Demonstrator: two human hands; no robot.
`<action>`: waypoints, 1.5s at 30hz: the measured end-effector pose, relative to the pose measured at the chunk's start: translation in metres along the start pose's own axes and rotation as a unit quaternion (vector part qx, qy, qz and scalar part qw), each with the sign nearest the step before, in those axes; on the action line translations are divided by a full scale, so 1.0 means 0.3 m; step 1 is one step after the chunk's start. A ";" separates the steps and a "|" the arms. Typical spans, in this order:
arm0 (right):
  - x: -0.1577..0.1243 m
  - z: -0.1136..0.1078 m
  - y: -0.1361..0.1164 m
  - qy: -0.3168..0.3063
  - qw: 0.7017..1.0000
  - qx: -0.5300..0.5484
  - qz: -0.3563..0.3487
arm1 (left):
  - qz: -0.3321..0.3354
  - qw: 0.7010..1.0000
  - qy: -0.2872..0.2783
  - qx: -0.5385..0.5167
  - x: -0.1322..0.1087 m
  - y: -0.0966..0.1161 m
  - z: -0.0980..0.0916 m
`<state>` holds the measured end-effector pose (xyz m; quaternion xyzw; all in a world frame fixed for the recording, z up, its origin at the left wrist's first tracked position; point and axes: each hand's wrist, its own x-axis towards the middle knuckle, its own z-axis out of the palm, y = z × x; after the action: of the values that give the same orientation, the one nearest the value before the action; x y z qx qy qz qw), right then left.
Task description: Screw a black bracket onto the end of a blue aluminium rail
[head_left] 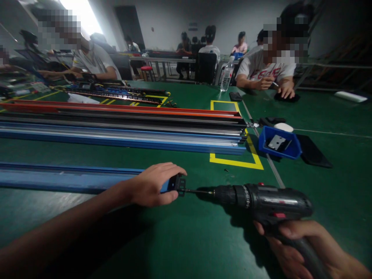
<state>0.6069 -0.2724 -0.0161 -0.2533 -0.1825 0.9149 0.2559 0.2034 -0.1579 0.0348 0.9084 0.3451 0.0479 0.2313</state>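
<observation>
My left hand [155, 185] wraps over the right end of a long blue metal profile [72, 179] lying on the green table. Its thumb and fingers grip either side of that end, where a black end cap [180, 186] sticks out. In my right hand [305, 242] is a black cordless drill [270, 199], held by its handle and pointing left. The drill's long thin bit [199, 191] reaches to the end cap and appears to touch it. A small dark screw [226, 170] lies on the table beyond the drill's chuck.
Beyond the left hand lie several long profiles [124, 123], orange, black and blue. Their right ends reach into a yellow tape rectangle [236, 164]. A blue bin [280, 143] holds metal plates, beside a dark flat pad [315, 151]. A water bottle [226, 75] and co-workers are across the table.
</observation>
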 end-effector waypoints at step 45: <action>0.018 -0.031 0.052 0.025 1.000 0.000 0.006 | -0.021 0.999 0.049 0.001 0.052 -0.034 0.039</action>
<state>0.6021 -0.2800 -0.0329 -0.2768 -0.1742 0.9100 0.2548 0.2119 -0.1455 0.0188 0.8977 0.3750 0.0874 0.2141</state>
